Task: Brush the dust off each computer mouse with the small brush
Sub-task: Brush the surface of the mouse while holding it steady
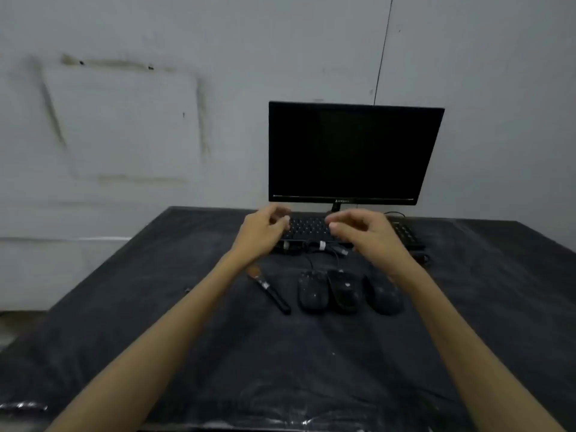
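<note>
Three black computer mice lie side by side on the dark table: a left mouse, a middle mouse and a right mouse. A small brush with a black handle and brown bristles lies just left of them, bristles pointing away from me. My left hand and my right hand hover above the keyboard, beyond the mice, fingers loosely curled and holding nothing. Both forearms reach out over the table.
A black keyboard sits behind the mice, with bundled cables along its near edge. A dark monitor stands at the back against a pale wall. The table is covered in dusty black cloth.
</note>
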Demonstrator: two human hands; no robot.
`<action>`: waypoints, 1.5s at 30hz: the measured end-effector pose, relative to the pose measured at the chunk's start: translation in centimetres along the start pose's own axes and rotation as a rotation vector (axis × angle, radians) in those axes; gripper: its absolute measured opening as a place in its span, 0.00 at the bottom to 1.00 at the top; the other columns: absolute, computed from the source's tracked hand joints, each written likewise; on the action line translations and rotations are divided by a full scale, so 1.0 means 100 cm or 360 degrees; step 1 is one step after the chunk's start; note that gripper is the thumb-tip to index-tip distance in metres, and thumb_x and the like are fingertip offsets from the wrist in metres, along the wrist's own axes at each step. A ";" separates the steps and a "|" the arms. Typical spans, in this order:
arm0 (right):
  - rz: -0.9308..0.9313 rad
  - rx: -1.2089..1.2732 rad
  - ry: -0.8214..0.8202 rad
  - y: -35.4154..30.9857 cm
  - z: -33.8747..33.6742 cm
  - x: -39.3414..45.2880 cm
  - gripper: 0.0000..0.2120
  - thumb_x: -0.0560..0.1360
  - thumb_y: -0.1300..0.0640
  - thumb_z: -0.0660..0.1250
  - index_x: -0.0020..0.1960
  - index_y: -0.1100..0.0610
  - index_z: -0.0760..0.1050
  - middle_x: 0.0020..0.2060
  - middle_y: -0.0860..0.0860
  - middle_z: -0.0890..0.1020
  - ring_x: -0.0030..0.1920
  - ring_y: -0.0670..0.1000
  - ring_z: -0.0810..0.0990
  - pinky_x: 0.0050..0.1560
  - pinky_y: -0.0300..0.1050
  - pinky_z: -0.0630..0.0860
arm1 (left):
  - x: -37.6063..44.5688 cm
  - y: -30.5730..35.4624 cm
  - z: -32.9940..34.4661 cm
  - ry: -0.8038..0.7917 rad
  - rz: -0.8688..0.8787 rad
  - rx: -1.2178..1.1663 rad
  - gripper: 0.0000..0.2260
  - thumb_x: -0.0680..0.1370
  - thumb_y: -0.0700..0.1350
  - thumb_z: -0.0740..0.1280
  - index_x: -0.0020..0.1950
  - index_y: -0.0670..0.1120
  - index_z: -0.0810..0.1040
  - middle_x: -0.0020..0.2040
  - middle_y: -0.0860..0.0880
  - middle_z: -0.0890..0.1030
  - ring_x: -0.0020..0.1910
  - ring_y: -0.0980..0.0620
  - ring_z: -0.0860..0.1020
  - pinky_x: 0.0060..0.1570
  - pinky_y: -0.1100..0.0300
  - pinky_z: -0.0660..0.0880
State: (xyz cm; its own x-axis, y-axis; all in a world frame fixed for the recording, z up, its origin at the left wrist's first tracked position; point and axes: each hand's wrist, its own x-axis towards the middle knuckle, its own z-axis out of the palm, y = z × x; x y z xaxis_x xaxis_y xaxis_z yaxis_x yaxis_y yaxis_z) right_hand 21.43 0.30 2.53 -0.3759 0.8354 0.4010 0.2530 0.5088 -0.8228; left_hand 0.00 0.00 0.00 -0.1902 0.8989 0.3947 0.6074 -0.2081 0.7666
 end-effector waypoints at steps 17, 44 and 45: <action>0.0122 -0.1430 -0.0843 0.056 0.138 0.068 0.16 0.70 0.45 0.70 0.45 0.58 0.81 0.51 0.53 0.78 0.57 0.54 0.71 0.58 0.52 0.65 | 0.019 -0.144 -0.019 -0.0027 -0.0368 0.0098 0.11 0.82 0.40 0.61 0.60 0.48 0.79 0.61 0.50 0.79 0.60 0.53 0.75 0.59 0.63 0.69; 0.0546 0.0512 -0.0016 0.073 -0.082 0.043 0.19 0.61 0.52 0.74 0.49 0.61 0.79 0.34 0.52 0.84 0.34 0.46 0.83 0.34 0.32 0.77 | 0.033 0.004 0.122 -0.0053 0.0636 0.0273 0.19 0.72 0.62 0.65 0.52 0.50 0.84 0.44 0.57 0.82 0.53 0.51 0.74 0.53 0.46 0.73; 0.0555 0.0652 0.0048 0.078 -0.092 0.038 0.20 0.61 0.52 0.74 0.49 0.61 0.79 0.35 0.50 0.84 0.35 0.45 0.83 0.35 0.31 0.77 | 0.033 0.009 0.132 -0.0047 0.0602 0.0234 0.19 0.72 0.62 0.65 0.51 0.50 0.84 0.45 0.58 0.81 0.54 0.51 0.73 0.54 0.47 0.73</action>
State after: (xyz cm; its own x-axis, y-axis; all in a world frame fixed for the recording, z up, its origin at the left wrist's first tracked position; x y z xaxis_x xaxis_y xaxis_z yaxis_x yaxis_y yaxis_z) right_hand 30.17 9.34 1.38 -0.3043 0.9490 0.0826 -0.0126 0.0827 -0.9965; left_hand 10.11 7.84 -4.69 0.0887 0.7805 0.6189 0.7347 -0.4708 0.4884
